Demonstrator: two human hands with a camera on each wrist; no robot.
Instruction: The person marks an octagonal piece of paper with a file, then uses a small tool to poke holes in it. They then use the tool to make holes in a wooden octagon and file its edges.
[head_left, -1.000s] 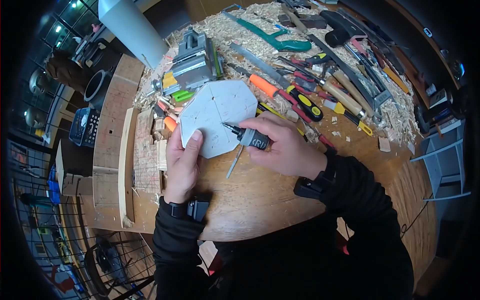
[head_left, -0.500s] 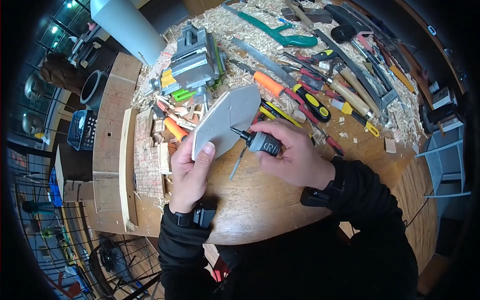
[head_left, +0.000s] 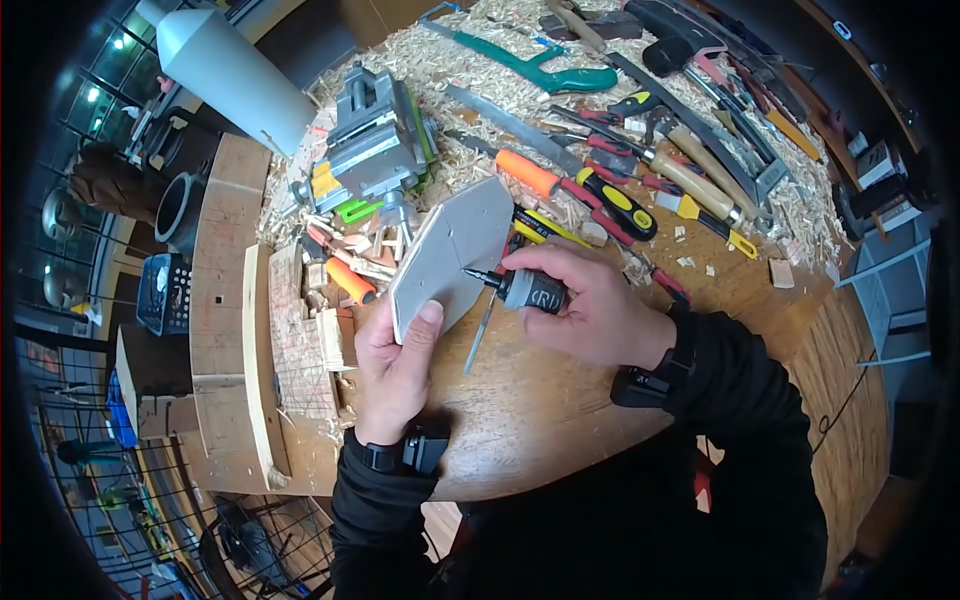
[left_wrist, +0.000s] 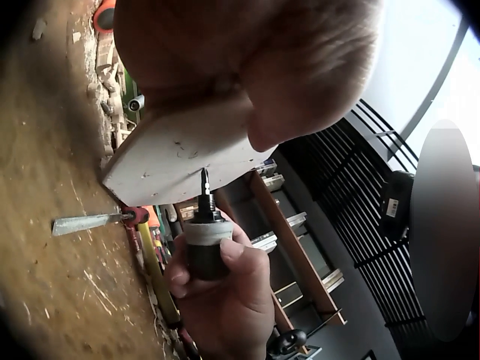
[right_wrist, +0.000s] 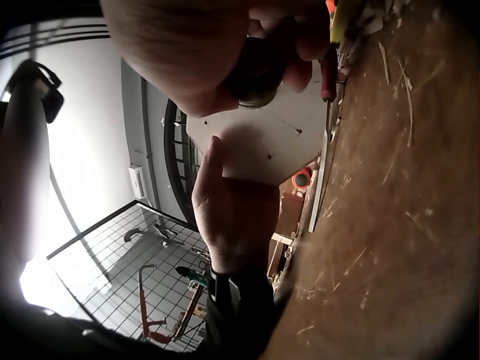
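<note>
My left hand (head_left: 397, 372) grips the lower left edge of a pale eight-sided board (head_left: 450, 255), thumb on its marked face. The board is held tilted above the table, small dark holes and a line on it. My right hand (head_left: 600, 312) holds a short dark screwdriver-like tool (head_left: 537, 292), fingers curled round its grey-banded body. Its metal tip points at the board's face, close to the middle; whether it touches is hard to tell. In the left wrist view the tool (left_wrist: 205, 240) points up toward the board (left_wrist: 180, 154). The right wrist view shows the board (right_wrist: 255, 142) behind my right hand (right_wrist: 217, 52).
A metal vise (head_left: 375, 140) stands behind the board. Wood shavings, a green-handled saw (head_left: 535, 70), chisels and files cover the table's back and right. Wooden strips (head_left: 262, 350) and offcuts lie at the left. A thin metal blade (head_left: 480, 335) lies below the board.
The board has turned from facing the head camera to a steeper tilt. Both hands have shifted slightly right and down in the head view, still holding board and tool.
</note>
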